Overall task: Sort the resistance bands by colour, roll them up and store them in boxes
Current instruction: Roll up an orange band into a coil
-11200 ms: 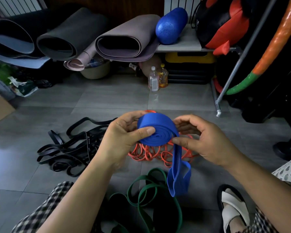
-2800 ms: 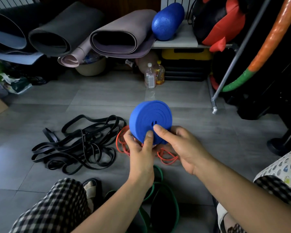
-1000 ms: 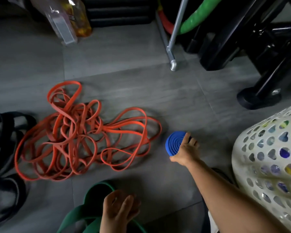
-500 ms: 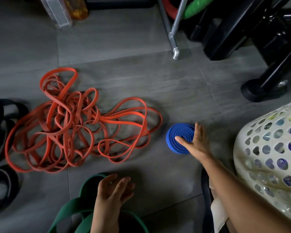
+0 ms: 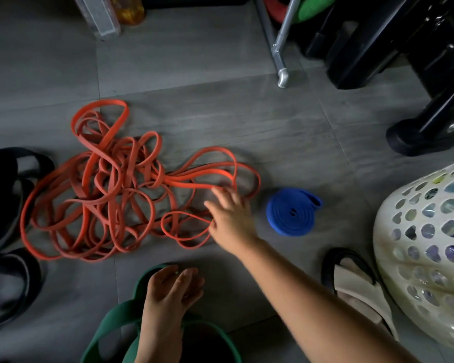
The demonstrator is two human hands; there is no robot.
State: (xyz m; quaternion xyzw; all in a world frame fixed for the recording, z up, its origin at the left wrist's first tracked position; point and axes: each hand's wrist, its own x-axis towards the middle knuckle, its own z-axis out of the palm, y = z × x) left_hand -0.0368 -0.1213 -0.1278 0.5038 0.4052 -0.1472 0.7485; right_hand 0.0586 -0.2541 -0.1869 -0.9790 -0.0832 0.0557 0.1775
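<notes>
Blue band (image 5: 291, 213): rolled into a flat coil, lying on its side on the grey tiled floor (image 5: 184, 58), outer end standing slightly off the coil at upper right. No hand touched it.

Orange bands (image 5: 108, 184): loose tangle, centre-left, just left of the blue coil.

Right hand (image 5: 230, 216): forearm stretched in from lower right, palm down, fingers spread, fingertips over the right-hand loops of the orange tangle. Contact could not be told; the hand was blurred.

Left hand (image 5: 172, 297): low in frame, palm down, fingers loosely extended, holding nothing, above the top loop of the green band (image 5: 110, 326).

Black bands (image 5: 3, 195) lay at the left edge. White perforated basket (image 5: 425, 247) stood at the right edge, with a sandal (image 5: 351, 281) just beside it.
</notes>
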